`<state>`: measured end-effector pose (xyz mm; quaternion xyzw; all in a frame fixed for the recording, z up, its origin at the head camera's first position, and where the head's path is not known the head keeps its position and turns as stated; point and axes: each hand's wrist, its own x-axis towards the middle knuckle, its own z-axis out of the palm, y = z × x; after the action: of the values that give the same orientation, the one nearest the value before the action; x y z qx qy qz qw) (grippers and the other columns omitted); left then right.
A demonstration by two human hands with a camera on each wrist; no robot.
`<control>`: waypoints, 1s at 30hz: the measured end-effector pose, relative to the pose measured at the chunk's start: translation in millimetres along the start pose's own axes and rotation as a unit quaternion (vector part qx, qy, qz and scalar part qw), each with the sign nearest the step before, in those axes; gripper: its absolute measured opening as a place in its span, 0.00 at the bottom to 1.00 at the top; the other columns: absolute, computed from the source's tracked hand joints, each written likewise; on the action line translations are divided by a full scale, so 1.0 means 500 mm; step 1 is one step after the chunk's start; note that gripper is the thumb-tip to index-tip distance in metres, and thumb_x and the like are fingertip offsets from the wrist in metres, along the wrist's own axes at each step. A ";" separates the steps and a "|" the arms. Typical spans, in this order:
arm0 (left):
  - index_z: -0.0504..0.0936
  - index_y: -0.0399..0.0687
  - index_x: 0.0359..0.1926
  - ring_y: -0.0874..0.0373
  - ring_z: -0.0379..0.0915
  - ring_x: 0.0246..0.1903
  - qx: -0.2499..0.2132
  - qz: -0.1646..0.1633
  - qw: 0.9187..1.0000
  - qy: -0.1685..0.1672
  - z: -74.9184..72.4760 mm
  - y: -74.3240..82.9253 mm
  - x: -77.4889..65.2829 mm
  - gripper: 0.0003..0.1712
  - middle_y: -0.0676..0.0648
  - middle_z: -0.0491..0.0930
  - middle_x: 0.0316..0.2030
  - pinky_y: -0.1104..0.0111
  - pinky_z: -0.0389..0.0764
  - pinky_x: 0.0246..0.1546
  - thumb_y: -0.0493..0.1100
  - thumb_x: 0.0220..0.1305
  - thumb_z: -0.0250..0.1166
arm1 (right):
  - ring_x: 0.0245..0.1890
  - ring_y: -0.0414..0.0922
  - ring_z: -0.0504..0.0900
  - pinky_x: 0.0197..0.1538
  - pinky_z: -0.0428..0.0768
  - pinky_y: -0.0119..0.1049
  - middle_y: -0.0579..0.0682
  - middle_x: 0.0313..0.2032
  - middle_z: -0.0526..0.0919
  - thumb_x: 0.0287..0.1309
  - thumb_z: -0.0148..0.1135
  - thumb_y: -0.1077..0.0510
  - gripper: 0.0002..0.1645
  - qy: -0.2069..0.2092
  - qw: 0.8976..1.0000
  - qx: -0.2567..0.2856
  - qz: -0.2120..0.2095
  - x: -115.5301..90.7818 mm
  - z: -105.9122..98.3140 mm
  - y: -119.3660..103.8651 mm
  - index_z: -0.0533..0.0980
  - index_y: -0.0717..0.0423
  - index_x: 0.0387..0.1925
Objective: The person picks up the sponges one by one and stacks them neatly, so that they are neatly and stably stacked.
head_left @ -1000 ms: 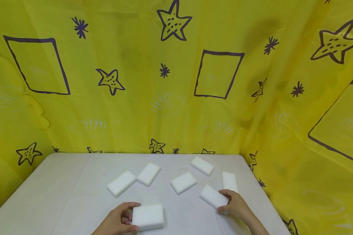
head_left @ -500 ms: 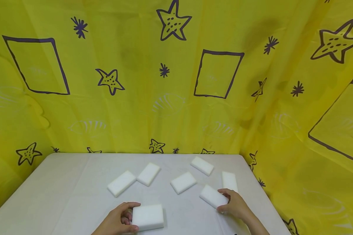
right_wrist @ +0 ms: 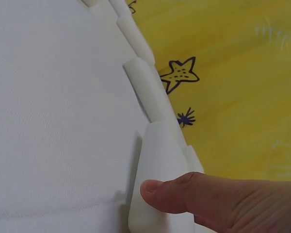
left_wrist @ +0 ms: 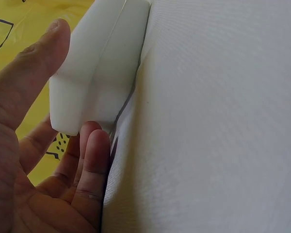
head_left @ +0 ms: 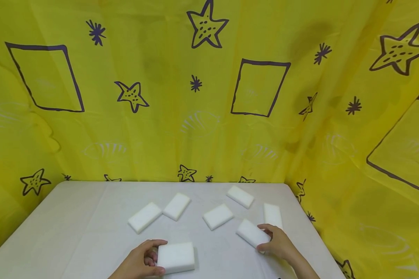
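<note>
Stars [head_left: 207, 25], rectangles [head_left: 260, 88] and spiky bursts [head_left: 196, 83] in dark line, with pale shell-like prints, mark the yellow curtain [head_left: 160, 128] round the white surface [head_left: 90, 228] in the head view. The left grip [head_left: 144, 259] holds one white block [head_left: 176, 256] by its left end, near the bottom of the view, parted only to the block's width. The right grip [head_left: 276, 243] pinches another white block [head_left: 252, 233] by its right end; a third block [head_left: 272, 215] sits right behind, partly covered by the fingers. Four other blocks [head_left: 218, 216] lie farther back, the two leftmost almost corner to corner.

In the left wrist view, the thumb [left_wrist: 39, 63] lies along the held block, with fingertips at its end.

In the right wrist view, the thumb [right_wrist: 169, 195] presses its block; others overlap beyond it, beside one printed star.
</note>
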<state>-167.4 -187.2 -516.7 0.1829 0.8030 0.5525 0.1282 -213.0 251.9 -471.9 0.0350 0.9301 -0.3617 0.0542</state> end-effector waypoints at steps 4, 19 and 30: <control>0.70 0.36 0.65 0.68 0.70 0.27 0.002 -0.002 1.000 0.001 0.001 0.000 0.001 0.42 0.48 0.72 0.32 0.76 0.74 0.33 0.48 0.52 0.76 | 0.43 0.50 0.78 0.49 0.78 0.50 0.56 0.44 0.81 0.29 0.83 0.63 0.42 0.000 1.000 0.005 -0.001 0.000 0.000 -0.002 0.78 0.61 0.55; 0.70 0.38 0.64 0.68 0.70 0.27 0.009 0.003 1.000 0.005 0.002 -0.003 0.001 0.41 0.48 0.73 0.32 0.76 0.75 0.33 0.48 0.52 0.76 | 0.47 0.53 0.79 0.49 0.79 0.49 0.56 0.46 0.81 0.29 0.83 0.66 0.42 -0.014 1.000 0.023 -0.010 -0.006 -0.001 -0.019 0.78 0.59 0.54; 0.70 0.38 0.65 0.68 0.70 0.27 0.007 0.002 1.000 0.005 0.002 -0.001 0.000 0.41 0.48 0.72 0.32 0.75 0.75 0.34 0.48 0.53 0.76 | 0.37 0.45 0.75 0.39 0.76 0.39 0.51 0.38 0.79 0.30 0.83 0.65 0.41 -0.042 0.998 0.004 -0.035 -0.004 -0.009 -0.028 0.78 0.59 0.53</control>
<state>-167.0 -186.6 -517.6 0.1823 0.8075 0.5476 0.1219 -212.6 244.3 -458.9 -0.0130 0.9261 -0.3684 0.0803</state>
